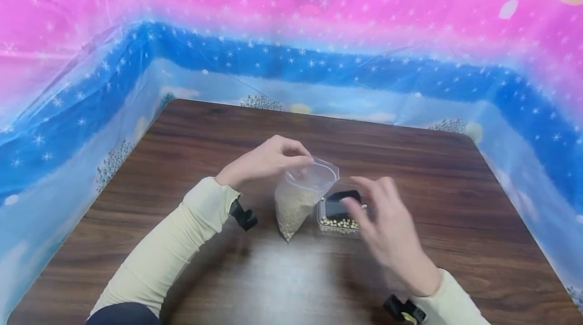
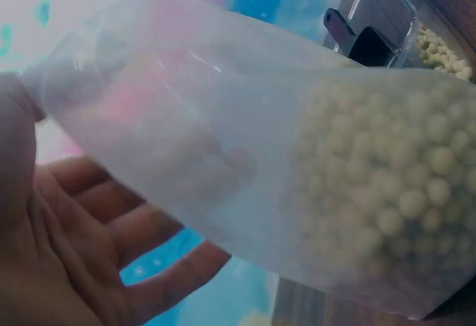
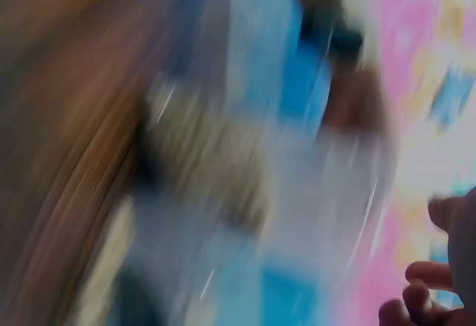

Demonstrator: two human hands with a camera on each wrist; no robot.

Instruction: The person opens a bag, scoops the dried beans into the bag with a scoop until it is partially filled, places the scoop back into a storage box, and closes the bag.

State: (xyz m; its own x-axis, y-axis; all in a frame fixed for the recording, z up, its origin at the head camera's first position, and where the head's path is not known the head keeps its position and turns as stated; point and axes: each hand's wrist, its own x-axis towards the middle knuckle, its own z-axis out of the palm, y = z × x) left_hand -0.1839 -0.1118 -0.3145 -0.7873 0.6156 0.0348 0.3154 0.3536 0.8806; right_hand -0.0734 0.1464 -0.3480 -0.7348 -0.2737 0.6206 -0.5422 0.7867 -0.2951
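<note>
My left hand (image 1: 268, 160) pinches the rim of a clear plastic bag (image 1: 298, 201) between thumb and fingers. The bag stands upright, its mouth gaping and its lower part filled with round cream-coloured beans (image 2: 409, 184). To its right is a clear plastic box (image 1: 320, 209) with more of these beans and a black scoop (image 1: 342, 197) in it. My right hand (image 1: 393, 231) hovers over the box's right side, fingers spread and loosely bent, holding nothing. That hand partly hides the box. The right wrist view is heavily blurred.
Underneath is a dark wood-grain table (image 1: 218, 127). A pink and blue patterned cloth (image 1: 273, 56) surrounds its back and sides. Black straps with small devices sit on both wrists.
</note>
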